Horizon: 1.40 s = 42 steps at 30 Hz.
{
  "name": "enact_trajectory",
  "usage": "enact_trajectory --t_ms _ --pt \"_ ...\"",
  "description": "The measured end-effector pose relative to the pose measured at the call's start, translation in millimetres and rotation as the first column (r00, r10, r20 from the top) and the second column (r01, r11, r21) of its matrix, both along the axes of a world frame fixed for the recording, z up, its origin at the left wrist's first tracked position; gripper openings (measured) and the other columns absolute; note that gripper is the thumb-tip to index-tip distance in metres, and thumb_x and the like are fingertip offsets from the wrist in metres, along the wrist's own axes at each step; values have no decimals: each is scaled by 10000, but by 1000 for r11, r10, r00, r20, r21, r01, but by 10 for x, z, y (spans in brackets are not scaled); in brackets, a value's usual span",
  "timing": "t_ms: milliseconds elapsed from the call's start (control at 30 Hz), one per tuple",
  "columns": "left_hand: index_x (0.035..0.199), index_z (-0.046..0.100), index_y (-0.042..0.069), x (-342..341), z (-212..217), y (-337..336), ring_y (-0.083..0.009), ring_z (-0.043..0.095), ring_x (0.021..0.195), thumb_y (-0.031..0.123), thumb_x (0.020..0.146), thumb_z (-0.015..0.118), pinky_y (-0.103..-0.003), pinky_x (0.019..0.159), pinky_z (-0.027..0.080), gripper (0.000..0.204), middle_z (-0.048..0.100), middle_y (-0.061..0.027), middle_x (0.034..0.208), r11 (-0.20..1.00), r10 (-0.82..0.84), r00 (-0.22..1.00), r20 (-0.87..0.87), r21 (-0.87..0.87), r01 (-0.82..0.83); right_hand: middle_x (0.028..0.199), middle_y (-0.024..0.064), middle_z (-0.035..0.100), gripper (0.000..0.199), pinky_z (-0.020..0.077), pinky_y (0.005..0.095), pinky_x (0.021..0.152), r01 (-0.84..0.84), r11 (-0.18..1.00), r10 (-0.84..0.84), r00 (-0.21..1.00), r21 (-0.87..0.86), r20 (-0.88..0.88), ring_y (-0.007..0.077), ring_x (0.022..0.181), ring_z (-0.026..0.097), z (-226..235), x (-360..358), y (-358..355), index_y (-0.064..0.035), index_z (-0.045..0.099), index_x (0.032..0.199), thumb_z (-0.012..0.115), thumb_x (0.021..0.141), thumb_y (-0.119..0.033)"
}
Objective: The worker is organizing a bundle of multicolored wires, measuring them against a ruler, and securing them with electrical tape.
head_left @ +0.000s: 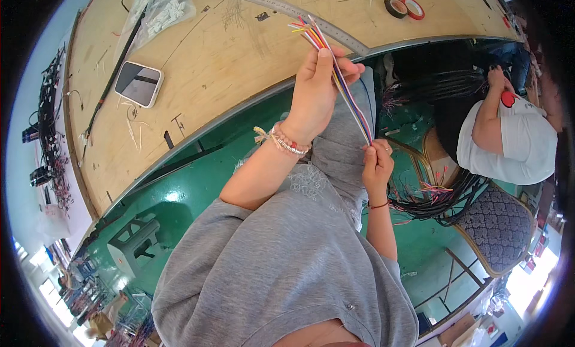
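Both hands are pinching the coloured wire bundle (341, 77) below the counter (227, 59), left hand (320, 83) gripping its top, right hand (376, 161) its lower end, loose wires waiting beside.

Left hand (317, 83) pinches upper part of coloured wire bundle (341, 77); right hand (377, 164) grips lower end; wooden tabletop (227, 53) behind.

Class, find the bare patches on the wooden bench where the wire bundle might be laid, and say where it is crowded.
Bare wood lies between the phone and the metal ruler, and between ruler and tape rolls. Crowded: the bag of parts and the bench's left edge, strewn with wires.
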State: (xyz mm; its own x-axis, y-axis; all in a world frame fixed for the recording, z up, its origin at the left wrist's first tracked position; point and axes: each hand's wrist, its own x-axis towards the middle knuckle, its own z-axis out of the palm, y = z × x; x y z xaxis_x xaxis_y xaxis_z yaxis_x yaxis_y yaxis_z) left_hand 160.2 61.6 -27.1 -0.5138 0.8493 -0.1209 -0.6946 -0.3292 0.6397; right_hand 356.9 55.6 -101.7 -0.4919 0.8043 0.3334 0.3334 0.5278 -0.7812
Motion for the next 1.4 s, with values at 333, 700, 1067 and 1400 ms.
enact_trajectory --t_ms 333,700,1067,1400 --pt "1010 467 78 24 124 15 -87 347 585 264 957 328 -234 520 321 238 361 16 706 987 12 1000 16 163 -15 680 55 513 147 338 284 674 31 989 -35 999 -141 -25 186 680 468 26 -19 -26 -26 575 739 504 834 -113" --pt "934 455 97 -33 197 43 -64 303 569 314 954 316 -209 503 279 259 340 36 673 975 -58 997 -48 211 67 667 40 478 167 337 241 565 -39 997 38 999 -60 -12 115 575 429 8 0 -18 4 547 774 467 866 -111" --pt "948 472 105 -55 200 40 -81 325 602 327 933 349 -217 549 293 255 345 36 694 897 -218 973 74 408 170 621 26 485 167 335 279 653 7 986 -17 998 -164 -59 158 617 450 10 -33 -60 -29 560 737 493 851 -132" --pt "933 465 127 -55 190 44 -80 317 591 302 937 366 -215 537 286 201 346 37 693 911 -177 981 81 391 132 585 8 474 185 331 274 658 -4 983 -9 997 -182 -70 143 605 457 26 -29 -56 -40 558 739 482 863 -155"
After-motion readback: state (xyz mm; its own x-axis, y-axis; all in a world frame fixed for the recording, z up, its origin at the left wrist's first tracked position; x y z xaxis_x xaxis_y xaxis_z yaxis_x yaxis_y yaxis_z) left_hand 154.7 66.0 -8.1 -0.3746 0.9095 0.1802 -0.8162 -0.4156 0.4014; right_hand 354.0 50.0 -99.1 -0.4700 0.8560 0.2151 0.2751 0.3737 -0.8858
